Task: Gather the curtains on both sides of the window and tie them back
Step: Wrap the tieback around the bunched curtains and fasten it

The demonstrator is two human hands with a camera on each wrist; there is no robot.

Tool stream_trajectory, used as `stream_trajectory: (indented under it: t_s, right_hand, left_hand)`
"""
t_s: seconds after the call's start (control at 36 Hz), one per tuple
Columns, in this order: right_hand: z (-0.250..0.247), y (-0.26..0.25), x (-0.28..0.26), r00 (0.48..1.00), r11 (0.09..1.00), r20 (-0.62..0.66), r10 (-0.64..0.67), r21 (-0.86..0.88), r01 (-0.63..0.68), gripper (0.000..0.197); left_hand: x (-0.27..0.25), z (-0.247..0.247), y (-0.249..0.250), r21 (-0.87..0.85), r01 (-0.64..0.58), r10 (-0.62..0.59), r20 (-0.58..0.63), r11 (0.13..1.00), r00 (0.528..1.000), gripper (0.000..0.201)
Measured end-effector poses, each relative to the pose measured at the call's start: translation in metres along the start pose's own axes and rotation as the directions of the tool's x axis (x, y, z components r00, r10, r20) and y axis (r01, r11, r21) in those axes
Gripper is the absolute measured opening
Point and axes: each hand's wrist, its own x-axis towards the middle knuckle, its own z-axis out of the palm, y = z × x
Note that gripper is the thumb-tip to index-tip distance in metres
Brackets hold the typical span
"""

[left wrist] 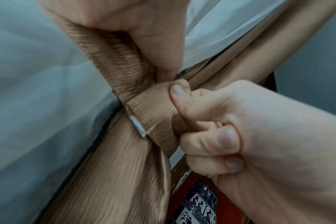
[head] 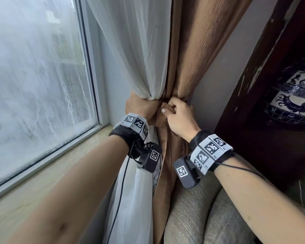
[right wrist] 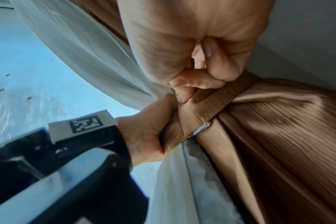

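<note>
Right of the window [head: 37, 71], brown curtain [head: 192, 55] and white sheer curtain [head: 136, 50] hanging bunched together, brown tieback band [left wrist: 153, 115] wrapping around them, left hand [head: 139, 107] gripping the band, right hand [head: 179, 115] pinching its other end, grey sofa cushion [head: 197, 212] lying near right.

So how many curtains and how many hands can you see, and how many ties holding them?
Curtains: 2, a sheer white fabric curtain and a ribbed brown fabric curtain.
Tie-backs: 1, a ribbed brown fabric band around the bunch.
Hands: 2, the left hand and the right hand, both gripping the band.
Total: 5.
</note>
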Motion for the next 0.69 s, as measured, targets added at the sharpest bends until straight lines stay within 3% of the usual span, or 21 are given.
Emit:
stream_trajectory:
  t_s: [0.17, 0.36, 0.53, 0.69]
  right_hand:
    - [-0.007, -0.004, -0.002, 0.999, 0.995, 0.028, -0.036, -0.088, 0.038, 0.015]
    - [-0.011, -0.007, -0.008, 0.981, 0.982, 0.145, -0.128, -0.117, 0.146, 0.011]
    - [-0.011, -0.004, -0.009, 0.985, 0.996, 0.154, -0.074, 0.064, 0.065, 0.004]
    - [-0.010, 0.002, -0.003, 0.981, 0.978, 0.184, -0.068, 0.205, 0.030, 0.003]
  left_hand:
    - [-0.005, -0.003, 0.003, 0.001, -0.005, 0.005, 0.011, 1.000, 1.000, 0.063]
    - [-0.011, -0.006, 0.003, -0.089, -0.020, 0.022, 0.016, 0.996, 1.000, 0.079]
    - [-0.007, -0.005, -0.002, -0.120, 0.009, -0.003, 0.051, 0.993, 0.999, 0.048]
    - [0.001, -0.004, -0.004, -0.142, 0.066, -0.057, 0.067, 0.988, 0.996, 0.046]
